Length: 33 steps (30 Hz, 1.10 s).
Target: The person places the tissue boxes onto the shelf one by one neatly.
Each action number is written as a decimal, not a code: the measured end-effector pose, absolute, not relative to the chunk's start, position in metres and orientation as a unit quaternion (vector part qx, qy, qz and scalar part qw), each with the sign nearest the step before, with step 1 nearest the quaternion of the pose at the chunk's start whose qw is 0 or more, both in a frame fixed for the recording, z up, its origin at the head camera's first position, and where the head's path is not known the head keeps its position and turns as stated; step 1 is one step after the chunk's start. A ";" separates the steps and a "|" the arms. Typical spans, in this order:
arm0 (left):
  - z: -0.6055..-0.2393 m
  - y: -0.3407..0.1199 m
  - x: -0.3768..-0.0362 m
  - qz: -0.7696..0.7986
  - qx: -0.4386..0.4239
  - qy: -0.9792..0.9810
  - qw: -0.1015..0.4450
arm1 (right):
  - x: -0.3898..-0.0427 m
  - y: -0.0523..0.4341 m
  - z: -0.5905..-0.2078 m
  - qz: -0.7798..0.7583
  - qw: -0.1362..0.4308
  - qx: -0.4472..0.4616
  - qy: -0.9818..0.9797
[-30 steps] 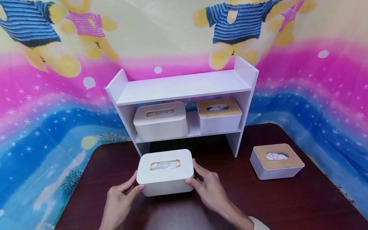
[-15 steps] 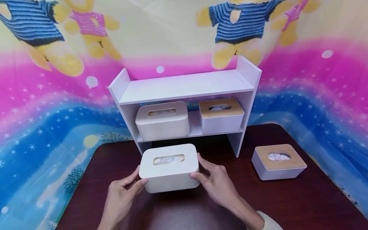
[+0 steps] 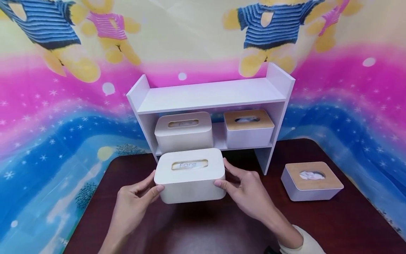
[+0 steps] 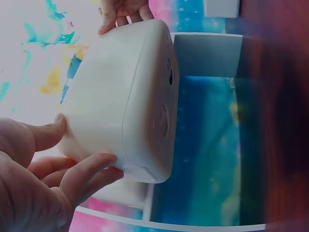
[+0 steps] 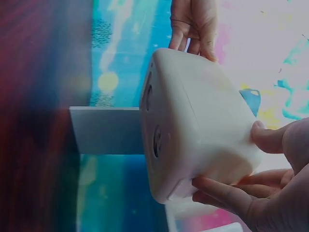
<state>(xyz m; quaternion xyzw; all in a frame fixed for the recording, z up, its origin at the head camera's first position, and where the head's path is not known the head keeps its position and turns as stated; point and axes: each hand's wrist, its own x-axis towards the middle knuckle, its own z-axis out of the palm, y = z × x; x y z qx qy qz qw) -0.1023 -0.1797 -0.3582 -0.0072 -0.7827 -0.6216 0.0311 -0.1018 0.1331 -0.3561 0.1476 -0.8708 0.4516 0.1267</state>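
Observation:
A cream tissue box (image 3: 194, 188) with rounded corners is held up above the table, in front of the shelf. Through the oval slot in its top shows a handwritten label. My left hand (image 3: 134, 203) grips its left end, thumb on the front face and fingers at the side. At the right end my right hand (image 3: 248, 192) holds it the same way. Both wrist views show the cream box's underside (image 4: 101, 92) and ends between the two hands. The wrist cameras see round holes on its bottom face (image 5: 157, 140).
Behind stands a white two-tier shelf (image 3: 212, 94). Its lower tier carries another cream tissue box (image 3: 185, 139) at left and a white tissue box with a wooden lid (image 3: 248, 135) at right. A similar wooden-lidded box (image 3: 312, 180) sits on the dark table (image 3: 358, 218) at right.
Both hands have raised the cream tissue box and brought it closer to the shelf, so it now overlaps the lower tier's edge in the head view. The grip looks the same.

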 end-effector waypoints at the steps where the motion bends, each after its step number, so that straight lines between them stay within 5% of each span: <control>1: -0.356 -0.179 -0.102 -0.621 -0.009 -0.783 0.034 | -0.102 0.134 -0.353 0.448 0.131 0.151 -0.872; 33: -0.282 -0.180 -0.112 -0.557 -0.062 -0.821 0.110 | -0.118 0.134 -0.274 0.390 0.163 0.156 -0.893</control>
